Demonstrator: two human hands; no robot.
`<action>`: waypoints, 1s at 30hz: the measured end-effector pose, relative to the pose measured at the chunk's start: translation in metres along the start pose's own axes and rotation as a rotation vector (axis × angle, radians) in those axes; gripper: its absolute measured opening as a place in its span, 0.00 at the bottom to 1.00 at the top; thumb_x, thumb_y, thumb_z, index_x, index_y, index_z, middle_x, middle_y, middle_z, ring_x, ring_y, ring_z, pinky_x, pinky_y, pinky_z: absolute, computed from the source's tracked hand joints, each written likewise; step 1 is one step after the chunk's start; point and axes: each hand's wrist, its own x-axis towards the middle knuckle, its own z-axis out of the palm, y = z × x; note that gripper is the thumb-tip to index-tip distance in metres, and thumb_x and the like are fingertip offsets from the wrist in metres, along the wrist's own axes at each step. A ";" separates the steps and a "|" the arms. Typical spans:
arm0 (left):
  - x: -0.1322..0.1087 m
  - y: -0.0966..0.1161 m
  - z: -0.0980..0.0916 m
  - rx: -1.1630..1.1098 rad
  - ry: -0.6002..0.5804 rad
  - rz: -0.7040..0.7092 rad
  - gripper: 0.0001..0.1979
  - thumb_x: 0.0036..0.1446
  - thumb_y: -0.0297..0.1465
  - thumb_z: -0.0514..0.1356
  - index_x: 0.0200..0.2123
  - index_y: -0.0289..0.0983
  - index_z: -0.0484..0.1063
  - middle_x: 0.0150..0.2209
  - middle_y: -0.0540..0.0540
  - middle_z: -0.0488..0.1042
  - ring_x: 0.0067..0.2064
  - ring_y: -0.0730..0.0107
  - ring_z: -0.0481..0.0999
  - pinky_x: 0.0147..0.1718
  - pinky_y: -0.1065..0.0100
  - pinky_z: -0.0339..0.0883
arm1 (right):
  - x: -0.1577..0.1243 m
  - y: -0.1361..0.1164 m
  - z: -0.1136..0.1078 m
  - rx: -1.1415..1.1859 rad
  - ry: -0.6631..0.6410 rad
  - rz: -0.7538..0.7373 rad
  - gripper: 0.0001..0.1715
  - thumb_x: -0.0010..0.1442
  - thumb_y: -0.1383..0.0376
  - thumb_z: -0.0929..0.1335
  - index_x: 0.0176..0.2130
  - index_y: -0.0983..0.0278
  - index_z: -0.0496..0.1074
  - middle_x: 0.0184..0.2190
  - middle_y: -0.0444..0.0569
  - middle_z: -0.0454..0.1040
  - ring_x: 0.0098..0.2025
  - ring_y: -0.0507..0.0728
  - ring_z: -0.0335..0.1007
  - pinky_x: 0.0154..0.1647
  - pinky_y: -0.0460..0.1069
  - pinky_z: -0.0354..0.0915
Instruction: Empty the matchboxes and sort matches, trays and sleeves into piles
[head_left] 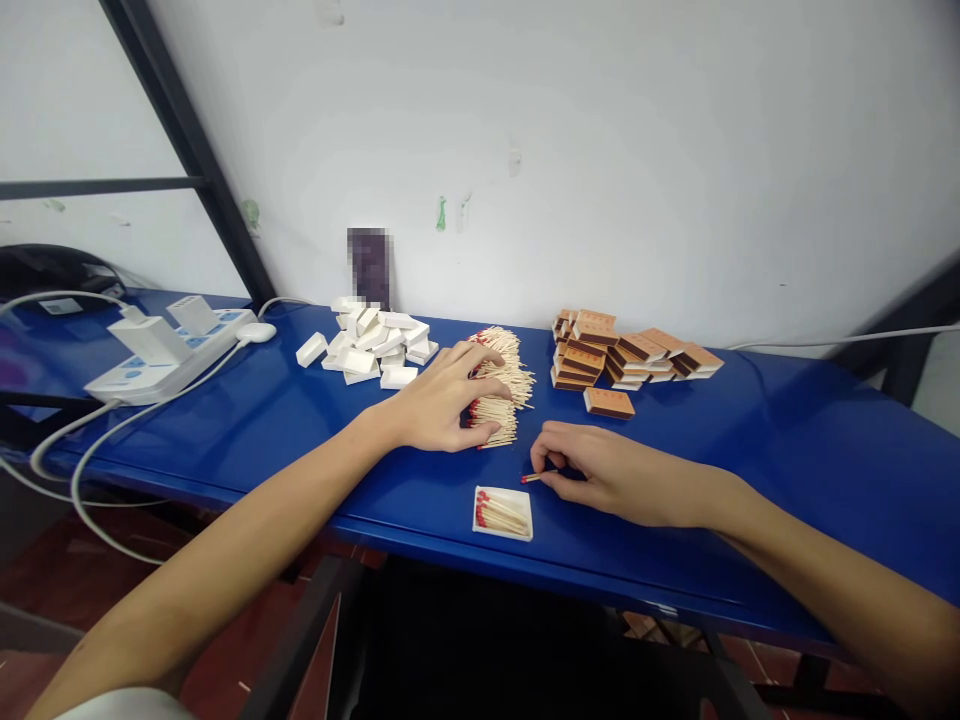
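My left hand (452,397) rests on the pile of matches (511,375), its fingers spread and bent over the red-tipped end. Between thumb and fingertips, my right hand (592,465) pinches matches (531,478), their red heads pointing left; I cannot tell exactly how many. Just left of and below that hand, a white matchbox tray (531,520) lies near the table's front edge. Inside it are several matches (504,514), red heads to the left.
Behind my left hand sits a heap of white matchbox trays (379,340). Brown matchboxes (600,345) are stacked at the back right, with a single matchbox (609,403) in front. A power strip (176,360) with white cables occupies the left of the blue table (787,450); a wall stands behind.
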 end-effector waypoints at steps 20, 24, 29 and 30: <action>0.001 0.001 -0.002 -0.009 -0.026 -0.014 0.17 0.57 0.37 0.60 0.48 0.39 0.75 0.56 0.39 0.65 0.58 0.50 0.63 0.57 0.48 0.60 | -0.002 0.004 0.000 -0.003 0.022 -0.032 0.07 0.66 0.63 0.62 0.36 0.62 0.68 0.35 0.47 0.69 0.33 0.53 0.62 0.33 0.48 0.58; 0.001 0.001 -0.002 -0.012 -0.025 -0.006 0.17 0.56 0.37 0.61 0.48 0.39 0.74 0.56 0.39 0.65 0.58 0.50 0.63 0.57 0.47 0.59 | 0.000 0.005 0.002 -0.010 0.044 -0.069 0.07 0.67 0.62 0.62 0.37 0.62 0.67 0.36 0.47 0.69 0.33 0.53 0.62 0.34 0.48 0.59; 0.001 0.001 -0.002 -0.011 -0.015 -0.006 0.17 0.57 0.37 0.61 0.47 0.38 0.75 0.56 0.38 0.65 0.57 0.50 0.63 0.57 0.48 0.59 | 0.005 0.007 0.007 -0.028 0.108 -0.114 0.09 0.69 0.64 0.61 0.39 0.63 0.69 0.38 0.48 0.69 0.35 0.53 0.65 0.37 0.49 0.61; 0.001 0.001 -0.002 -0.009 -0.013 -0.008 0.17 0.57 0.37 0.60 0.47 0.38 0.75 0.56 0.38 0.65 0.57 0.50 0.63 0.57 0.48 0.59 | 0.006 0.007 0.007 -0.028 0.119 -0.114 0.09 0.69 0.64 0.61 0.40 0.63 0.70 0.39 0.48 0.69 0.36 0.53 0.65 0.38 0.49 0.62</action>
